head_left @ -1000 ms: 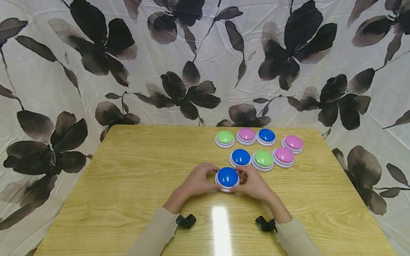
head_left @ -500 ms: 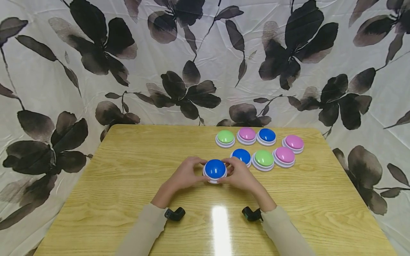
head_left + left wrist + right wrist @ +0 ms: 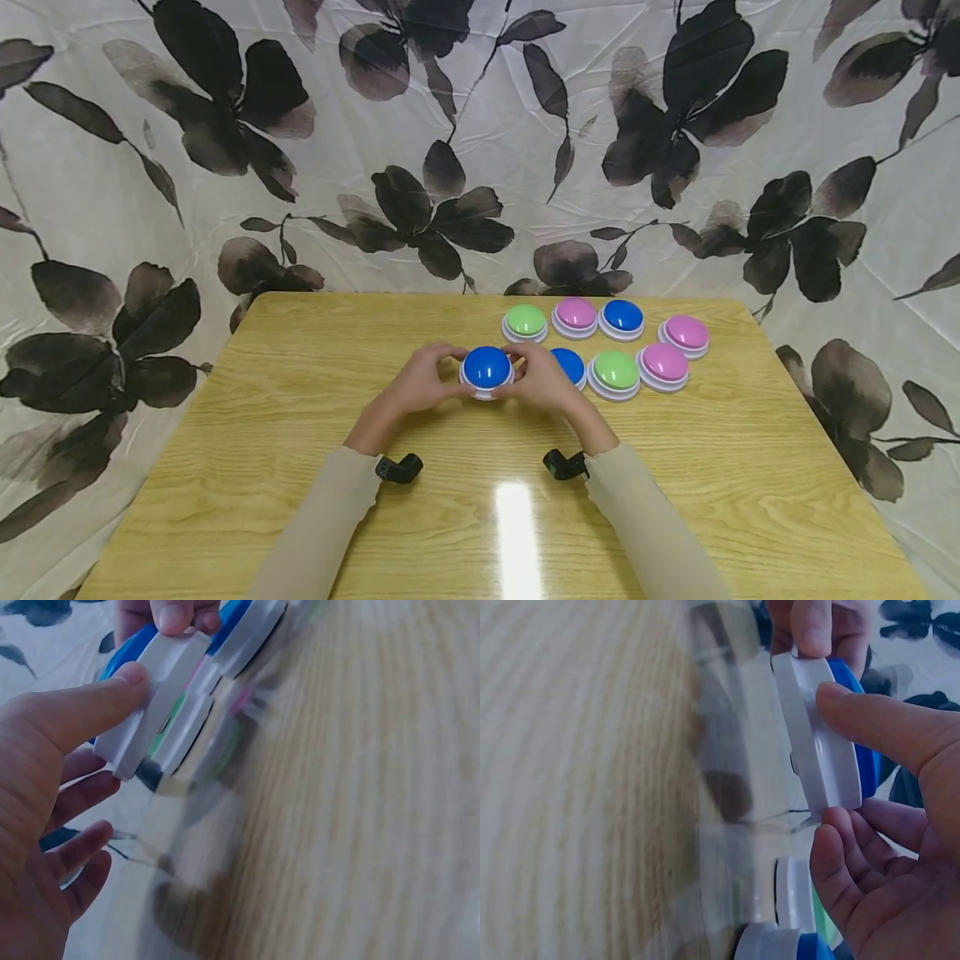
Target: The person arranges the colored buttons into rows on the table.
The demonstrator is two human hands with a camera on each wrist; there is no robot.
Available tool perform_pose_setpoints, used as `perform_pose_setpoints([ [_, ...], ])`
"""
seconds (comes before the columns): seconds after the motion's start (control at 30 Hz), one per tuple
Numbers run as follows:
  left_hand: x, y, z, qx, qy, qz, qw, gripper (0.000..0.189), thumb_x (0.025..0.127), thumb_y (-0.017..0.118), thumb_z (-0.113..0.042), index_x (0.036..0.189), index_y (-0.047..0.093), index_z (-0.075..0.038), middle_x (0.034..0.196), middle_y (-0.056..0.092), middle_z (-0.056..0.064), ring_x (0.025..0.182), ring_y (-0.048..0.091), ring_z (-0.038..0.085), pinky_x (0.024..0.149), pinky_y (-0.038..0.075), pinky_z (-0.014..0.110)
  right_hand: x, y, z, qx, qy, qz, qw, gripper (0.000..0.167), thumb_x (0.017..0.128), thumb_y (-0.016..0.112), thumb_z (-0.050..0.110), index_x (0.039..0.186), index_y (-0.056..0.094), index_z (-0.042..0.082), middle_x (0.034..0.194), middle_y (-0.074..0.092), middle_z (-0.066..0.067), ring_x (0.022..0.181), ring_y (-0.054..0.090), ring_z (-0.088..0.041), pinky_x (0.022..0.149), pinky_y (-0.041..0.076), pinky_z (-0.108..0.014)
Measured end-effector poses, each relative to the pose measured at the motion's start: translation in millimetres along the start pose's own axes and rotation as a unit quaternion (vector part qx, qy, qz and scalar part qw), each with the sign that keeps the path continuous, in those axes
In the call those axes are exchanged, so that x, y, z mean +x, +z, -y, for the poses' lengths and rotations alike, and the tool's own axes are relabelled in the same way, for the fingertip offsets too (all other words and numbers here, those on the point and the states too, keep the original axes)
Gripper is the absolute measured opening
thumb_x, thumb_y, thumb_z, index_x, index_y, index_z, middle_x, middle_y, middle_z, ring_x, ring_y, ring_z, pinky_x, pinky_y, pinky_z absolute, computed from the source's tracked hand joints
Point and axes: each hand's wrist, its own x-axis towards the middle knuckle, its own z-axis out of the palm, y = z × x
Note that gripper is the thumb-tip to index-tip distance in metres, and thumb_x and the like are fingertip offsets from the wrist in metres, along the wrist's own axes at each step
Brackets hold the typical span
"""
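Between both hands is a push button with a blue dome and white base point(image 3: 486, 367). My left hand point(image 3: 422, 382) grips its left side, thumb at the near edge and fingers on the far side. From the right, my right hand point(image 3: 545, 379) holds the same button in a mirrored way. Both wrist views show the white base point(image 3: 154, 697) raised off the table, tilted little in the head view. Just right of the right hand sits another blue button point(image 3: 570, 367), partly hidden by that hand. Beside it stands a green button point(image 3: 616, 372).
A pink button point(image 3: 664, 364) ends the front row. Behind lie a green button point(image 3: 525, 322), a pink one point(image 3: 576, 316), a blue one point(image 3: 622, 317) and another pink one point(image 3: 685, 333). The wooden table point(image 3: 300, 483) meets a floral cloth point(image 3: 420, 108) at the back.
Both hands have carried the blue button leftward and toward the back of the table, from in front of the button rows to left of the front row. The other buttons have stayed put.
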Motion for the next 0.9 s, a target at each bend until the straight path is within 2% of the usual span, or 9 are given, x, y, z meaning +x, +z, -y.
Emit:
perform_pose_setpoints([
  [0.17,9.1,-3.1,8.2,-0.016,0.001,-0.003,0.9999,0.059,0.075,0.086,-0.033,0.124,0.064,-0.008,0.124,0.062,0.005,0.120,0.052,0.025,0.102,0.041,0.046,12.4,2.5,-1.7,0.004,0.010,-0.006,0.9999,0.073,0.070,0.090,0.023,0.132,0.057,0.005,0.111,0.060,-0.005,0.076,0.059,-0.016,0.066,0.050,-0.029],
  [0.47,20.3,-3.2,20.1,-0.040,-0.017,-0.001,0.9990,0.059,0.074,0.086,-0.034,0.124,0.064,-0.010,0.123,0.061,0.003,0.120,0.052,0.023,0.104,0.039,0.044,25.3,4.4,-5.1,0.019,0.014,-0.003,0.9997,0.072,0.071,0.089,0.020,0.133,0.056,0.002,0.112,0.060,-0.009,0.080,0.059,-0.018,0.067,0.051,-0.028],
  [0.7,26.2,-0.7,30.9,-0.047,-0.021,-0.003,0.9987,0.062,0.073,0.086,-0.036,0.125,0.064,-0.010,0.125,0.061,0.004,0.122,0.051,0.024,0.105,0.038,0.046,32.2,9.2,-10.5,0.031,0.025,-0.011,0.9991,0.071,0.071,0.089,0.018,0.132,0.057,0.002,0.113,0.060,-0.009,0.085,0.059,-0.019,0.071,0.052,-0.029],
  [0.9,27.4,-0.7,34.4,-0.057,-0.019,-0.003,0.9982,0.063,0.073,0.087,-0.036,0.125,0.064,-0.009,0.126,0.061,0.005,0.124,0.049,0.026,0.107,0.034,0.047,36.5,13.6,-12.0,0.039,0.036,-0.016,0.9984,0.072,0.071,0.089,0.018,0.133,0.056,0.002,0.114,0.061,-0.009,0.090,0.058,-0.021,0.075,0.052,-0.030],
])
